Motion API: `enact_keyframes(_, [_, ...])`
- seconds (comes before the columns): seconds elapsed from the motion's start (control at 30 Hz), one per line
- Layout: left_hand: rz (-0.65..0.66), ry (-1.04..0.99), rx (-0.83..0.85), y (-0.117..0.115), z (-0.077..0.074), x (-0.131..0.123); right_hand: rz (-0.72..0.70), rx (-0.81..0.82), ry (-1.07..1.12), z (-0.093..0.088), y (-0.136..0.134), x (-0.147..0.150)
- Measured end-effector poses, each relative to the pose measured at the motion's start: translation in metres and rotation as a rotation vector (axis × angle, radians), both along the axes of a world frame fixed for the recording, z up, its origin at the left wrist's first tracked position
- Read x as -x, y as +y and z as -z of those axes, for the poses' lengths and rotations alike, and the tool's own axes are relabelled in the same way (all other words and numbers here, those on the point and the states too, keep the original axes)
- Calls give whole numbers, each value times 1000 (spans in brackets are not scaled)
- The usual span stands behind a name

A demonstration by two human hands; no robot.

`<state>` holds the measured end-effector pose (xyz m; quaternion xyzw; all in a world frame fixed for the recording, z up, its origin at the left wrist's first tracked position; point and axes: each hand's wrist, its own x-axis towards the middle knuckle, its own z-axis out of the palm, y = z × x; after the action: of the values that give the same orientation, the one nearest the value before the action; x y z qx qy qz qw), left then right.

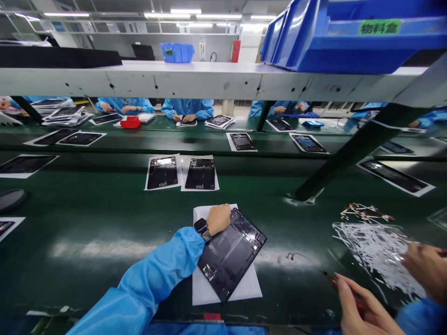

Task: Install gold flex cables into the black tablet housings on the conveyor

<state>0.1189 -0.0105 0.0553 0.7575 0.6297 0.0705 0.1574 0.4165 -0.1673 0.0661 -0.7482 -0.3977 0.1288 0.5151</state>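
Note:
My left hand point(218, 219), with a smartwatch on its wrist, grips the upper edge of a black tablet back housing point(228, 253). The housing lies tilted on a white foam sheet point(226, 291), and its small circuit boards and tape show. At the lower right, my right hand point(363, 307) pinches dark tweezers point(330, 279) near a thin red-and-black cable point(300, 257). A further hand point(424, 270) lies at the right edge over a clear bag of white strips point(377, 256). I cannot tell whose it is.
Two more tablets point(181, 173) on white sheets lie further along the green conveyor belt point(87, 209). Loose cable pieces point(365, 212) sit to the right. Overhead run a white shelf point(174, 79) and a blue bin point(349, 42). Co-workers in blue smocks point(188, 109) work beyond it.

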Motion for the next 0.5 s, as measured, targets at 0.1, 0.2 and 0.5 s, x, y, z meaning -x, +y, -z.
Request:
enact_keyframes(0.1, [-76, -14, 4, -9, -14, 19, 16, -36, 7, 7, 2, -4])
enact_keyframes(0.2, [-167, -37, 18, -27, -16, 43, 28, -75, 10, 12, 5, -6])
enact_keyframes(0.5, [-252, 42, 43, -75, 13, 75, -48, -25, -9, 10, 9, 4])
